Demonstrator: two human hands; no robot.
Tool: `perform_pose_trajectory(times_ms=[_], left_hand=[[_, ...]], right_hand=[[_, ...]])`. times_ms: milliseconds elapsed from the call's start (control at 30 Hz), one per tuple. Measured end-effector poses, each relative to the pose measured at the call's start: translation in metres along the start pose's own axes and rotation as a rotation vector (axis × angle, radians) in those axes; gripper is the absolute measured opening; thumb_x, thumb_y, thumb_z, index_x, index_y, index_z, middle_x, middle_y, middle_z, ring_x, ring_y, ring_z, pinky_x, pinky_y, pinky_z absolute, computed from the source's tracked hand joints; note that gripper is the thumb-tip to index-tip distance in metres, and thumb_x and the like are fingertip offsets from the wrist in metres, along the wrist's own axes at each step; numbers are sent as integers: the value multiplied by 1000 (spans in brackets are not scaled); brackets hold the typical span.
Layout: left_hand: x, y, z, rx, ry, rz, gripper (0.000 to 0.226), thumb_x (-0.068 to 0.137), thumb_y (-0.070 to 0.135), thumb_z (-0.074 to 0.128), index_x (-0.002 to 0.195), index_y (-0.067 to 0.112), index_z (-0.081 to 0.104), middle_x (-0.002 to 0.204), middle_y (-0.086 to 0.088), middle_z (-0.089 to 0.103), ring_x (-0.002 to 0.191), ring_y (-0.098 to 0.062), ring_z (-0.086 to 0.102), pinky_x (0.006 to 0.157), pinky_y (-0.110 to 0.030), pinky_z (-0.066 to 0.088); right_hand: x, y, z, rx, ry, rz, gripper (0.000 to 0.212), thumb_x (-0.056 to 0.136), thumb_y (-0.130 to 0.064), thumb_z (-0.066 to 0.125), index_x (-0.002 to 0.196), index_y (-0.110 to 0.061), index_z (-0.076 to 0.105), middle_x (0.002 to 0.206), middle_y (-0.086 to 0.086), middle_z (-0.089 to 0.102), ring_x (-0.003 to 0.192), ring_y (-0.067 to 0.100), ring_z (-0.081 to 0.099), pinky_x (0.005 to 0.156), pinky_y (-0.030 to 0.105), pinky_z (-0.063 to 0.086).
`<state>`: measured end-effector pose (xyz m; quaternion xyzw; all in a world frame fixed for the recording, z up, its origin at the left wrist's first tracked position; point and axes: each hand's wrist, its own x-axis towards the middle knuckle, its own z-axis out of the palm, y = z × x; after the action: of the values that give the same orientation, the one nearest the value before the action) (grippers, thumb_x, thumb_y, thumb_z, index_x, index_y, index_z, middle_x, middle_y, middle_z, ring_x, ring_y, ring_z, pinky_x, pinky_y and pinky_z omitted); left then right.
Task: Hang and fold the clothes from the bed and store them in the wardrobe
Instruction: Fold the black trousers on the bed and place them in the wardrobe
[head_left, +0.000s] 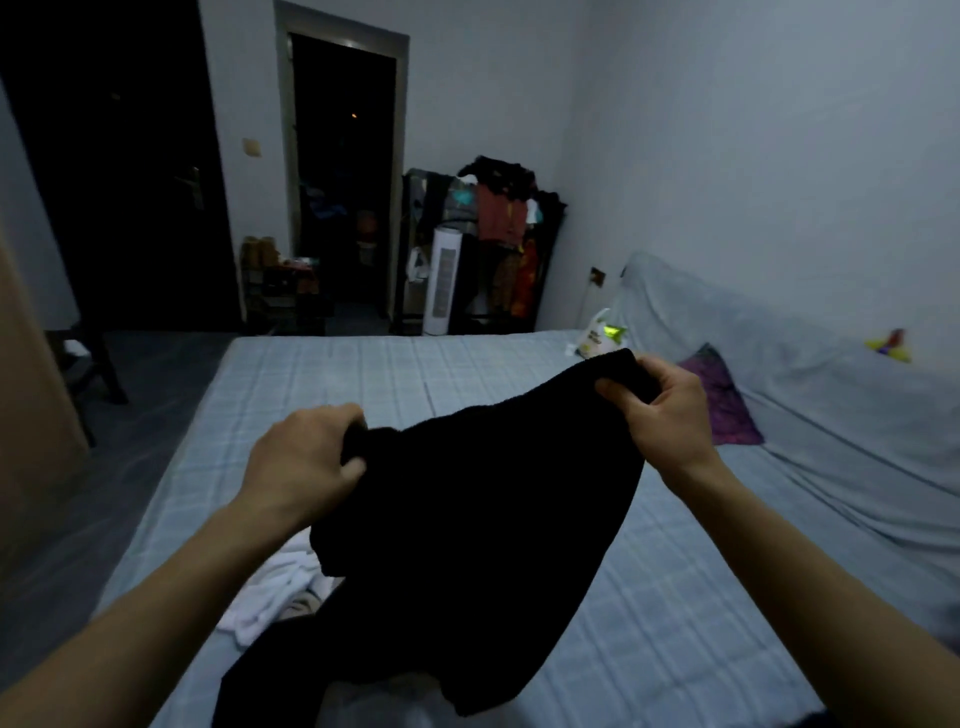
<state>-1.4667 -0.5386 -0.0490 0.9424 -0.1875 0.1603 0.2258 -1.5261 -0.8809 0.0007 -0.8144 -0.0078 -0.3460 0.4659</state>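
Observation:
A black garment (467, 530) hangs spread in the air over the bed (363, 379). My left hand (301, 462) grips its upper left edge, fingers curled into the cloth. My right hand (670, 410) pinches the upper right corner, held higher and further out. The garment's lower part droops down to the bed near me. A white piece of clothing (275, 592) lies crumpled on the bed below my left forearm, partly hidden by the black cloth.
A purple cushion (722, 400) and a white-green bag (597, 332) lie by the grey covered headboard (779, 332) at right. A clothes rack (493, 234) full of garments stands beyond the bed. Dark doorway (343, 171) at the back. A wooden panel (31, 395) edges the left.

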Motion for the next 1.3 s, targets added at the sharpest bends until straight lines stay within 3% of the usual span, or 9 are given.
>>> perform_pose_trajectory(times_ms=[200, 333, 467, 667, 767, 933, 1033, 1133, 1300], left_hand=[[-5, 34, -8, -207, 196, 124, 20, 78, 15, 72, 94, 20, 60, 83, 0, 64, 76, -24, 61, 67, -40, 51], [-3, 60, -21, -233, 47, 186, 22, 76, 8, 76, 92, 16, 63, 81, 0, 66, 76, -18, 63, 69, -37, 53], [-9, 95, -21, -190, -139, 190, 26, 75, 2, 74, 87, 20, 61, 79, 3, 65, 72, -7, 62, 62, -23, 48], [-11, 165, -3, -118, -170, 145, 25, 77, 3, 74, 87, 22, 61, 81, 5, 63, 73, -6, 59, 58, -11, 44], [-4, 199, 4, -83, -101, 149, 27, 80, 5, 71, 87, 27, 57, 83, 5, 61, 76, -7, 57, 61, -15, 41], [16, 249, -14, -42, 21, 130, 24, 86, 8, 68, 96, 26, 55, 91, 0, 59, 83, -20, 59, 71, -38, 52], [30, 270, -52, -65, 150, 131, 29, 85, 3, 68, 98, 26, 55, 90, 0, 60, 83, -22, 62, 68, -31, 48], [44, 296, -102, -18, 378, 200, 25, 83, 4, 70, 100, 19, 59, 88, -5, 64, 80, -24, 63, 71, -35, 51], [54, 332, -178, 25, 630, 302, 37, 78, 10, 77, 110, 15, 58, 90, -1, 61, 73, -15, 58, 71, -27, 42]], right_hand=[[-19, 15, -51, 40, 52, 39, 19, 84, -10, 75, 98, -22, 74, 93, 0, 76, 89, 24, 72, 87, 55, 55], [-22, 24, -74, 110, 104, 60, 17, 84, -12, 75, 94, -26, 74, 91, -1, 76, 86, 21, 72, 84, 52, 57], [-21, 36, -104, 176, 106, 45, 22, 84, -9, 74, 90, -31, 74, 89, -5, 76, 84, 16, 72, 80, 40, 58], [-14, 64, -162, 247, 109, 45, 21, 84, -10, 74, 94, -28, 74, 90, -5, 76, 87, 17, 72, 83, 41, 58], [-1, 76, -195, 266, 105, 34, 24, 84, -11, 75, 90, -34, 74, 90, -7, 76, 86, 16, 73, 82, 41, 59], [38, 62, -226, 337, 150, 4, 14, 83, -10, 76, 81, -22, 71, 85, 5, 75, 84, 29, 72, 79, 45, 60], [64, 33, -250, 368, 100, -83, 12, 84, -9, 76, 83, -20, 71, 85, 4, 75, 76, 21, 71, 76, 38, 59], [89, -3, -278, 431, 83, -173, 12, 85, -9, 74, 83, -20, 71, 80, -2, 75, 72, 11, 68, 70, 29, 58], [119, -63, -307, 523, 60, -254, 9, 87, -10, 72, 94, -15, 72, 90, 5, 76, 80, 18, 72, 72, 27, 60]])
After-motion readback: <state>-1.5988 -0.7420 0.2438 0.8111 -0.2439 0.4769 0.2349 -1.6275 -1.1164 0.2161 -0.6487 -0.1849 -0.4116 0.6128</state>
